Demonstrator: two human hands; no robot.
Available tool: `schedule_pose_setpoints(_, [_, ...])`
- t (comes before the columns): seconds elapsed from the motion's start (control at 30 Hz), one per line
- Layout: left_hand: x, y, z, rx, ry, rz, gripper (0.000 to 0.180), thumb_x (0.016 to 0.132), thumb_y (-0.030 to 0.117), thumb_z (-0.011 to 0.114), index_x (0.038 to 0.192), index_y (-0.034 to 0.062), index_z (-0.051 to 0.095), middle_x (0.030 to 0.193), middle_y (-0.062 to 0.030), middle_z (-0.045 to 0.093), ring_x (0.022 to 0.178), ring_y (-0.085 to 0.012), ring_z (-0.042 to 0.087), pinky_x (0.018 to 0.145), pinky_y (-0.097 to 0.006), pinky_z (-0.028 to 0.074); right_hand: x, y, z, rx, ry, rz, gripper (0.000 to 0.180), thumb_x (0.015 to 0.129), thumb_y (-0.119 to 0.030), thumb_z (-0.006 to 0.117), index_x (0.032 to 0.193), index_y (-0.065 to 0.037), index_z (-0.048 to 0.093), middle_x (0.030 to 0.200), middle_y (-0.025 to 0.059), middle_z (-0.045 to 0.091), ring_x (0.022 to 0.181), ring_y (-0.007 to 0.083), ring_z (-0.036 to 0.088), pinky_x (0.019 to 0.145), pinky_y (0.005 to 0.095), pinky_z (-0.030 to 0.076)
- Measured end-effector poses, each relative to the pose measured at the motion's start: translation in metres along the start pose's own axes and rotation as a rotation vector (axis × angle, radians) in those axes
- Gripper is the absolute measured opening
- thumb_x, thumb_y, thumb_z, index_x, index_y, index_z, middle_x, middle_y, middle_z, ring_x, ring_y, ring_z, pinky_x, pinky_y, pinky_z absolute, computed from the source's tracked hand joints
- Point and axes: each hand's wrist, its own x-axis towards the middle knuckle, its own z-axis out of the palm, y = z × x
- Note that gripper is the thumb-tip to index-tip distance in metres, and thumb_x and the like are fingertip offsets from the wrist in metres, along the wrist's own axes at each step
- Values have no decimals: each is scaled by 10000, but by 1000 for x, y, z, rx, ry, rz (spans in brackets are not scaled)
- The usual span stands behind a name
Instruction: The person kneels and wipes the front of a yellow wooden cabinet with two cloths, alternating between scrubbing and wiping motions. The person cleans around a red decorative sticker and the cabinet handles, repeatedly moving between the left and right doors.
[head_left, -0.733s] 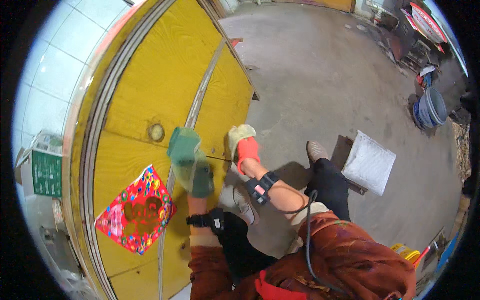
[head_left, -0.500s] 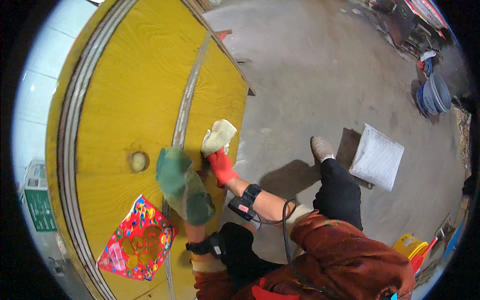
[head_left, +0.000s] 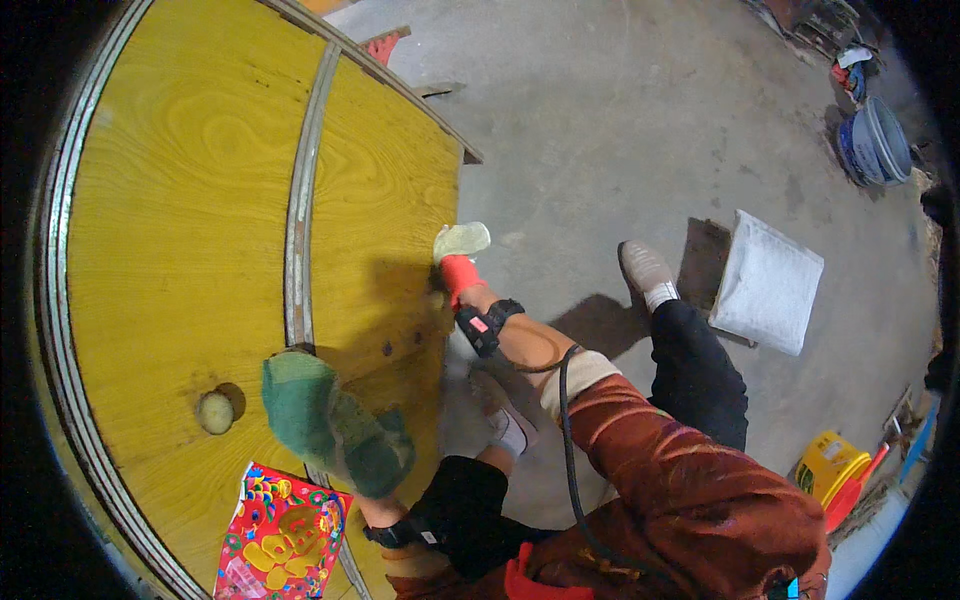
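Note:
A green cloth (head_left: pixel 335 420) or mitt wraps my left hand, which rests on the yellow wooden tabletop (head_left: pixel 190 220); the fingers are hidden under it. A dark strap circles that wrist. My right hand (head_left: pixel 460 256), in a cream glove with a red cuff, is at the right edge of the tabletop. Its fingers are not clearly shown, so whether they grip anything is unclear. On the board left of the green cloth sits a small round pale object (head_left: pixel 215 412). A red, brightly patterned packet (head_left: pixel 280 535) lies flat near my left forearm.
Pale metal strips (head_left: pixel 303 200) run along the board. On the grey concrete floor lie a white flat pad (head_left: pixel 768 285) near my foot, a blue-white bucket (head_left: pixel 875 145) at the far right, and a yellow tub (head_left: pixel 830 465) with a red handle at the near right.
The view has shifted, so the board sits farther left. My left hand with the green cloth has moved nearer to me on the board. My right hand has reached the board's right edge.

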Motion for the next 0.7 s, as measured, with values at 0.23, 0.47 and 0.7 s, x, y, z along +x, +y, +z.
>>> schedule_pose_setpoints(0.23, [29,9,0,43,20,19,712,758,341,709,1364,37,493,1358,-214,525,1293,-396,461,1118,-512,319,-28,-4,21,125,-35,-122,487,955,-248,449,1393,-37,468,1468,187,449,1281,387,492,1067,422,410])
schedule_pose_setpoints(0.47, [49,16,-4,109,5,28,765,725,358,741,1370,32,489,1366,-219,518,1302,-411,451,1125,-530,306,-164,12,70,-194,-68,-550,444,913,-191,511,1320,-19,550,1381,219,518,1243,398,510,1051,442,425])
schedule_pose_setpoints(0.7, [47,2,13,170,26,73,659,806,287,709,1379,36,502,1365,-167,527,1284,-351,467,1099,-463,348,-68,-11,82,-672,229,-247,367,948,-298,512,1215,-61,598,1150,224,643,1126,422,578,942,485,466])
